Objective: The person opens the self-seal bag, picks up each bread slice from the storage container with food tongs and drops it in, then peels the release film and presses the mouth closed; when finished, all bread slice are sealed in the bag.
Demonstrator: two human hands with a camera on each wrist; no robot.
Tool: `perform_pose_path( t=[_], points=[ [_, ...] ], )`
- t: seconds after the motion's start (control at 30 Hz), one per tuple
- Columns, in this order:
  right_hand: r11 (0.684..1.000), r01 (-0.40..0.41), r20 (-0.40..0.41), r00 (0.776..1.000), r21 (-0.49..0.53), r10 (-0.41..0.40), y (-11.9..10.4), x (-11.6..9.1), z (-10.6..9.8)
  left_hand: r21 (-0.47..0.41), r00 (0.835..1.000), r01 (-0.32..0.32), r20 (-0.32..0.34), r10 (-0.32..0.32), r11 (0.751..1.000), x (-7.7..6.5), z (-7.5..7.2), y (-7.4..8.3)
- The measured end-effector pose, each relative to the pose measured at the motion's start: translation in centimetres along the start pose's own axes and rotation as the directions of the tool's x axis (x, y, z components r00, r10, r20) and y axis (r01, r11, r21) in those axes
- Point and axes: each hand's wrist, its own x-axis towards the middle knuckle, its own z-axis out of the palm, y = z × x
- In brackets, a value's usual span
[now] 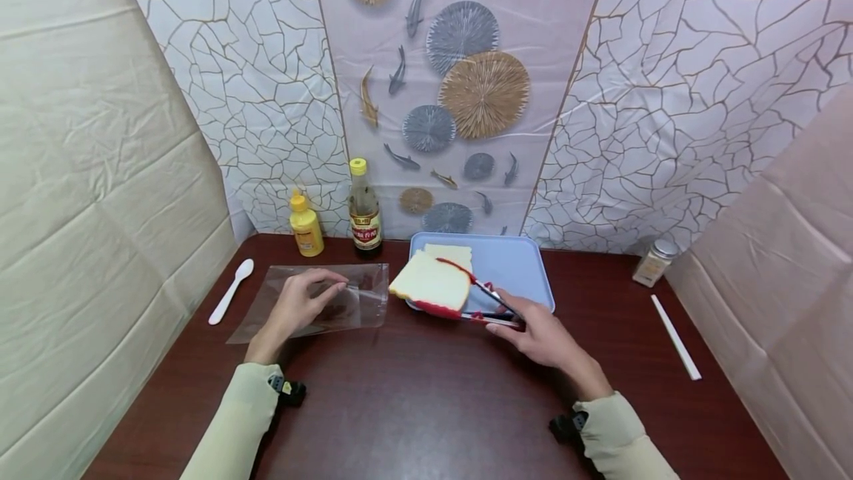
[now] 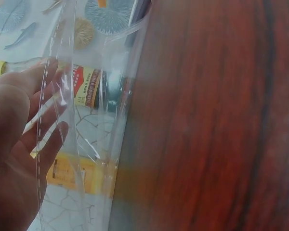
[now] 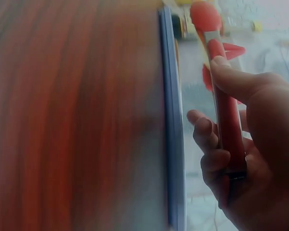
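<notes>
In the head view my left hand [image 1: 303, 304] pinches the edge of a clear plastic bag [image 1: 372, 302] between thumb and forefinger, lifting it slightly. Transparent film [image 2: 86, 144] passes in front of its fingers in the left wrist view. My right hand [image 1: 543, 333] grips metal tongs [image 1: 493, 293] with red tips; in the right wrist view the thumb lies along the red handle [image 3: 229, 120]. Between the tong tips is a white bread slice [image 1: 429, 280], tilted over the left side of a blue tray [image 1: 516, 272]. Another slice [image 1: 455, 252] lies on that tray, partly hidden.
A yellow squeeze bottle [image 1: 306, 232] and a dark sauce bottle [image 1: 364, 217] stand at the back left. A white spoon [image 1: 231, 292] lies at the left edge. On the right are a small shaker jar [image 1: 655, 264] and a white stick [image 1: 676, 338].
</notes>
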Motion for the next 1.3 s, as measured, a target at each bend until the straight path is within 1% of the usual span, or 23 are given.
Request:
perform_pose_path(
  t=[0.1, 0.3, 0.47, 0.57, 0.63, 0.73, 0.9, 1.0, 1.1, 1.17, 1.3],
  points=[
    [0.999, 0.036, 0.029, 0.999, -0.003, -0.036, -1.1, 0.7, 0.9, 0.007, 1.000, 0.003, -0.002, -0.003, 1.000, 0.0, 0.1, 0.1],
    [0.994, 0.097, 0.037, 0.995, -0.041, -0.095, -2.5, 1.7, 1.9, 0.002, 1.000, 0.014, 0.002, -0.014, 1.000, 0.0, 0.0, 0.6],
    [0.990, 0.101, 0.036, 0.995, -0.096, -0.098, -3.2, 1.8, 2.1, 0.011, 1.000, 0.010, -0.007, -0.010, 1.000, 0.0, 0.0, 0.5],
    [0.987, 0.098, 0.033, 0.995, -0.131, -0.094, -3.2, 1.7, 2.1, 0.016, 1.000, -0.002, -0.011, 0.002, 1.000, 0.0, 0.0, 0.3],
    [0.986, 0.102, 0.030, 0.995, -0.135, -0.099, -3.2, 1.6, 2.1, 0.016, 1.000, -0.002, -0.010, 0.003, 1.000, 0.0, 0.1, 0.2],
    [0.987, 0.120, 0.034, 0.993, -0.108, -0.117, -3.1, 1.7, 2.2, 0.024, 1.000, 0.003, -0.012, -0.003, 1.000, 0.0, 0.1, 0.2],
    [0.988, 0.152, 0.075, 0.986, -0.019, -0.150, -3.2, 2.1, 2.5, 0.028, 1.000, 0.011, -0.022, -0.011, 1.000, 0.0, 0.1, 0.1],
    [0.988, 0.148, 0.100, 0.984, 0.032, -0.151, -3.3, 2.4, 2.6, 0.013, 1.000, 0.018, -0.019, -0.017, 1.000, 0.0, 0.0, 0.1],
    [0.988, 0.145, 0.120, 0.981, 0.060, -0.151, -3.4, 2.6, 2.7, -0.001, 0.999, 0.033, -0.011, -0.033, 0.999, -0.1, 0.0, 0.1],
    [0.987, 0.141, 0.132, 0.980, 0.072, -0.149, -3.4, 2.7, 2.8, -0.004, 0.999, 0.045, -0.008, -0.045, 0.999, -0.1, 0.0, 0.1],
    [0.987, 0.133, 0.140, 0.980, 0.085, -0.144, -3.3, 2.8, 3.0, 0.001, 0.999, 0.046, -0.018, -0.046, 0.999, -0.2, 0.0, 0.1]
  ],
)
